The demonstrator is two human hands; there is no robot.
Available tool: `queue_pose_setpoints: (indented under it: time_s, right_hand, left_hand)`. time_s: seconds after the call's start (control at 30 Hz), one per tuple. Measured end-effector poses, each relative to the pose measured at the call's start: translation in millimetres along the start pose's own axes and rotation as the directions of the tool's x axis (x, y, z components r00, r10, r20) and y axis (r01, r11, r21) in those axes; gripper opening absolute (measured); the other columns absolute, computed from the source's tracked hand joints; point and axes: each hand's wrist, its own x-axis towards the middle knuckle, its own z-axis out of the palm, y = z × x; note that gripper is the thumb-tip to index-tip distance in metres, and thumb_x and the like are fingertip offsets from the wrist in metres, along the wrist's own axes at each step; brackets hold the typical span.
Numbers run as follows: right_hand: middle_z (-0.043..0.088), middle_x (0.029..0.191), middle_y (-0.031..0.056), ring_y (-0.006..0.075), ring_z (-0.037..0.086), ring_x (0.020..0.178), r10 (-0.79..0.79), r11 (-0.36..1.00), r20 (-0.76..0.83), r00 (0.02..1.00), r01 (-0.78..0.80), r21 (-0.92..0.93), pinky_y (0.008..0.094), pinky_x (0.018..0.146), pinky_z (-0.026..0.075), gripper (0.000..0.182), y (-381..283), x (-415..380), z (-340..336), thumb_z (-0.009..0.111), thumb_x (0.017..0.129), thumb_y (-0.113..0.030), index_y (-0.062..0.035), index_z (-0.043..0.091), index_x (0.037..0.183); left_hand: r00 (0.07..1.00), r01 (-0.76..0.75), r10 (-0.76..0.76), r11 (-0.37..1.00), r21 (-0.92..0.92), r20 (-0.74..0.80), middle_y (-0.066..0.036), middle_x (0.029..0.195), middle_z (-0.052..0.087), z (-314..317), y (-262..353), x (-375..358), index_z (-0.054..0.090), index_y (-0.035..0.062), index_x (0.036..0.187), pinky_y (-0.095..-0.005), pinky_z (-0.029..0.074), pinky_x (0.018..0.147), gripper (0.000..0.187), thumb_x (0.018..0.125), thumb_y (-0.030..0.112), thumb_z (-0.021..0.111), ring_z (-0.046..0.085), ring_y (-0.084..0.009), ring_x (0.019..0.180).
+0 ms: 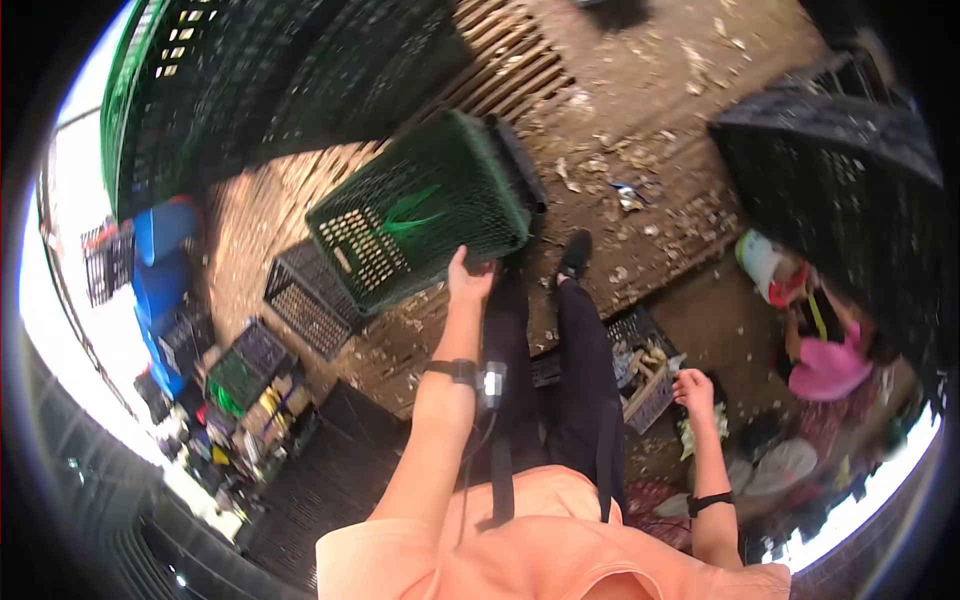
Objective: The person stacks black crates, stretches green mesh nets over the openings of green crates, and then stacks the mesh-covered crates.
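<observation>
My left hand (468,277) grips the near rim of a green plastic crate (420,220), which hangs tilted above the dirt ground in front of my legs. A black crate sits nested behind the green one, its edge (522,165) showing. My right hand (694,389) hangs loose at my side with its fingers apart, holding nothing, just over a small crate (645,385) filled with scraps. Both wrists wear dark bands.
A tall stack of green crates (200,90) rises at the upper left. Black crates (305,300) lie on the ground left of me, more stand at the right (850,170). A person in pink (830,365) crouches at the right. Wooden pallets (500,70) lie ahead.
</observation>
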Motion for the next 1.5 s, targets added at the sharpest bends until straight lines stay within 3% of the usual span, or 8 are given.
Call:
queue_pose_setpoints:
  time_s: [0.3,0.53,0.67,0.73,0.9,1.07,1.23,1.5]
  right_hand:
    - [0.053,0.061,-0.0019,0.0047,0.047,0.048,-0.117,0.958,0.171,0.978,0.157,-0.242,0.0190,0.042,0.037,0.016,-133,137,86,0.055,0.086,-0.020,-0.0057,0.059,0.083]
    - [0.055,0.113,0.0242,0.0326,0.053,0.109,-0.395,0.552,0.327,0.858,0.506,-0.662,0.0375,0.093,0.041,0.078,-162,239,254,0.067,0.072,-0.050,0.0052,0.046,0.122]
    - [0.046,0.125,0.0265,0.0328,0.045,0.119,-0.463,0.566,0.220,0.859,0.477,-0.673,0.0373,0.099,0.036,0.090,-174,284,351,0.069,0.069,-0.050,0.0091,0.037,0.128]
    - [0.053,0.117,0.0248,0.0327,0.051,0.111,-0.423,0.593,0.221,0.879,0.453,-0.666,0.0377,0.094,0.040,0.080,-171,325,374,0.070,0.069,-0.046,0.0070,0.045,0.123]
    - [0.065,0.089,0.0190,0.0300,0.063,0.082,-0.688,0.326,0.265,0.675,0.614,-0.718,0.0380,0.072,0.047,0.039,-173,336,391,0.067,0.072,-0.026,0.0001,0.060,0.100]
    - [0.064,0.080,0.0098,0.0157,0.059,0.071,-0.677,0.571,0.402,0.616,0.785,-0.239,0.0305,0.066,0.047,0.030,-190,164,446,0.059,0.069,-0.011,0.0044,0.058,0.095]
    - [0.055,0.068,0.0238,0.0417,0.055,0.071,-0.837,0.209,0.214,0.504,0.656,-0.725,0.0438,0.067,0.043,0.025,-175,25,536,0.061,0.062,-0.018,0.0011,0.051,0.075]
    - [0.051,0.055,0.0059,0.0154,0.046,0.053,-0.825,0.179,0.375,0.422,0.826,-0.535,0.0318,0.054,0.040,0.014,-195,-149,602,0.060,0.065,-0.012,0.0010,0.054,0.067]
  left_hand:
    - [0.982,-0.133,0.142,0.988,-0.073,0.126,-0.015,0.101,0.054,-59,41,-69,0.052,0.0021,0.094,-0.0497,0.039,0.092,0.023,0.071,0.004,0.053,0.050,-0.0325,0.098]
    - [0.969,-0.203,0.210,0.977,-0.064,0.130,-0.011,0.099,0.059,-265,100,-155,0.056,0.0029,0.100,-0.0413,0.043,0.086,0.027,0.076,0.016,0.055,0.055,-0.0261,0.096]
    - [0.784,-0.519,0.595,0.467,0.715,0.181,-0.012,0.099,0.060,-317,103,-207,0.056,0.0008,0.104,-0.0394,0.043,0.086,0.032,0.078,0.018,0.055,0.055,-0.0260,0.095]
    - [0.974,-0.128,0.167,0.964,-0.233,0.155,-0.015,0.116,0.055,-332,114,-219,0.053,0.0029,0.115,-0.0492,0.035,0.096,0.044,0.081,0.031,0.050,0.051,-0.0329,0.105]
    - [0.982,-0.120,0.074,0.956,-0.267,-0.177,-0.016,0.110,0.057,-349,118,-226,0.053,0.0010,0.110,-0.0508,0.035,0.097,0.043,0.069,0.013,0.049,0.051,-0.0343,0.104]
    - [0.973,-0.152,0.068,0.909,-0.387,-0.222,-0.015,0.109,0.055,-412,108,-235,0.049,0.0010,0.111,-0.0468,0.036,0.095,0.043,0.068,0.010,0.053,0.050,-0.0321,0.103]
    - [0.964,-0.064,-0.081,0.855,-0.515,-0.253,-0.014,0.101,0.057,-469,100,-242,0.051,0.0041,0.096,-0.0450,0.039,0.089,0.029,0.068,0.014,0.054,0.052,-0.0307,0.096]
    - [0.974,-0.029,-0.157,0.624,-0.781,-0.162,-0.013,0.091,0.058,-527,87,-254,0.052,0.0005,0.090,-0.0397,0.043,0.081,0.032,0.067,0.021,0.059,0.055,-0.0297,0.087]
